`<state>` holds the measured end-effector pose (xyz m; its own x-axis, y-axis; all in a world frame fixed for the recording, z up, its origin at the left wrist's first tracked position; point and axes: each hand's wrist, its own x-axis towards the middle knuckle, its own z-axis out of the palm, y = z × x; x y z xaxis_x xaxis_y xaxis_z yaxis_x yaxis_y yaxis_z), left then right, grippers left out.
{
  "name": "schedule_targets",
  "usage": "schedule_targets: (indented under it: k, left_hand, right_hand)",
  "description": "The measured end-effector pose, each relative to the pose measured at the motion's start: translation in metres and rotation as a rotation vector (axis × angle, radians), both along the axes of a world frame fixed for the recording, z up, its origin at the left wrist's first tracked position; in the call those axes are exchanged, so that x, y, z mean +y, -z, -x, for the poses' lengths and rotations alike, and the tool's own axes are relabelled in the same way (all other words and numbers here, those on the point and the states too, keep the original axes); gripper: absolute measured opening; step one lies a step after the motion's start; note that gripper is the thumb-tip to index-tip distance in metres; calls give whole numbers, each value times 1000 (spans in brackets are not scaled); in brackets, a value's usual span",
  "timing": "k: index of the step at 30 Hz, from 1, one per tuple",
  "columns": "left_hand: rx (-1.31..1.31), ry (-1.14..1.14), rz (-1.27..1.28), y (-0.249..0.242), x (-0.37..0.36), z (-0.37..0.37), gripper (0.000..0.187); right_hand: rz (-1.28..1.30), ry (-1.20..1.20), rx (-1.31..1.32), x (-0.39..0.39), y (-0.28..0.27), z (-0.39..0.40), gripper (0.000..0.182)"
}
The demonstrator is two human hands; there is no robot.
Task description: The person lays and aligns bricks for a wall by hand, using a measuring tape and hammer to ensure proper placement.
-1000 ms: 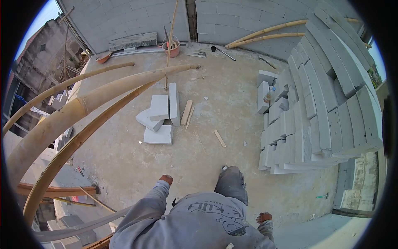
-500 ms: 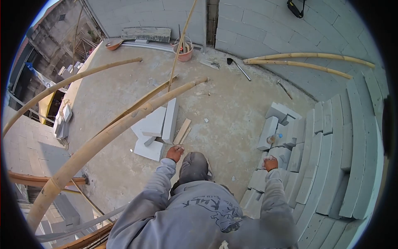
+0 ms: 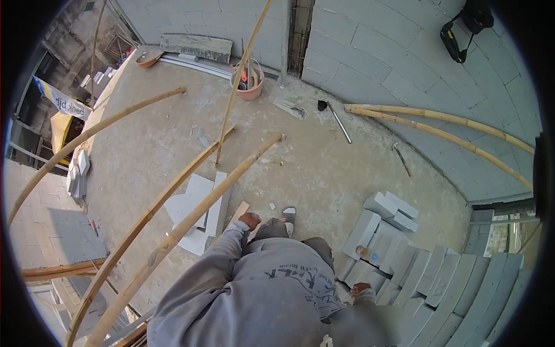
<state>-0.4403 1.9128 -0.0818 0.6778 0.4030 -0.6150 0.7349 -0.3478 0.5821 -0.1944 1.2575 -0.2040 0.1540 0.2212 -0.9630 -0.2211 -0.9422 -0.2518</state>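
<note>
My left hand (image 3: 250, 220) hangs low in front of my left knee, fingers curled in, with nothing showing in it. Close by on the floor are a strip of wood (image 3: 237, 213) and white blocks (image 3: 218, 202), the blocks partly behind a bamboo pole. On the other side, my right hand (image 3: 359, 288) is curled loosely and looks bare, held over the stack of pale blocks (image 3: 399, 283). A clear plastic bottle (image 3: 366, 253) lies on those blocks just beyond it. One sandalled foot (image 3: 288, 218) is forward on the concrete.
Slanting bamboo poles (image 3: 208, 198) cross the left side. Toward the far wall stand a bucket of tools (image 3: 250, 87), a trowel (image 3: 289, 108) and a hammer (image 3: 402, 159); a black-headed mallet (image 3: 338, 120) lies nearby. Two bamboo poles (image 3: 428, 118) lean right. A black bag (image 3: 462, 32) hangs on the wall.
The view has turned and shifted, so the block stack sits lower and more of the right wall and bag shows. A foot has come forward. Both hands remain without anything visible in them.
</note>
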Motion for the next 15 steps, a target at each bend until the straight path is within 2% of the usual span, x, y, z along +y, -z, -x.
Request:
schedule_targets:
  k: [1, 2, 3, 4, 5, 7, 8, 9, 10, 11, 12, 13, 14, 15]
  left_hand:
    - [40, -77, 16, -14, 26, -37, 35]
    - [-128, -177, 45, -12, 51, -64, 37]
    - [-220, -277, 51, -15, 76, -91, 33]
    - [-316, -379, 60, -17, 98, -115, 29]
    - [-310, -391, 62, -28, 116, -135, 29]
    - [-437, -560, 133, -56, 145, -170, 25]
    - [-438, -580, 133, -51, 155, -180, 25]
    - [-419, -650, 151, -43, 162, -184, 25]
    - [-395, -719, 170, -34, 167, -186, 25]
    - [-263, -696, 129, -16, 172, -182, 25]
    - [-130, -669, 90, 11, 174, -173, 25]
    - [-54, -610, -35, 53, 170, -156, 33]
    - [106, -675, 73, 25, 166, -159, 36]
    - [323, -479, 38, 11, 168, -161, 33]
  right_hand:
    - [197, 280, 292, 25, -35, -8, 22]
    - [197, 274, 307, 44, -36, -15, 22]
    - [88, 539, 346, 59, -37, -24, 18]
    - [-19, 803, 376, 73, -37, -35, 23]
    - [-10, 792, 379, 92, -19, -49, 23]
    - [-59, -682, -323, 138, 35, -86, 20]
    - [-59, -703, -322, 192, -13, -113, 20]
    - [-27, 119, 13, 301, -99, -142, 23]
    - [-42, 153, -110, 349, -111, -169, 23]
    - [-59, 189, -231, 385, -113, -197, 22]
    - [-148, 132, -259, 412, -104, -236, 12]
    - [-238, 77, -287, 437, -96, -276, 6]
    - [-224, 175, -330, 466, -97, -310, 5]
    - [-210, 268, -374, 496, -103, -346, 4]
